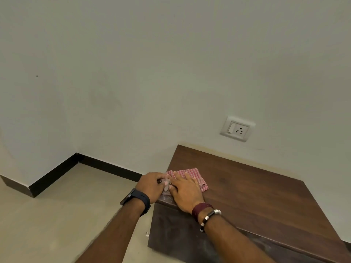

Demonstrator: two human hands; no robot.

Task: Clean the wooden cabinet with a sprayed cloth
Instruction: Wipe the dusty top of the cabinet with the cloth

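Both hands meet at the near left corner of the cabinet.

The right hand lies flat, palm down, fingers straight and spread, pointing toward the cabinet's far left corner. The left hand sits at the cabinet's left edge, fingers curled inward, fingertips touching the right hand's thumb; whether it grips anything is unclear. Both forearms reach in from below.
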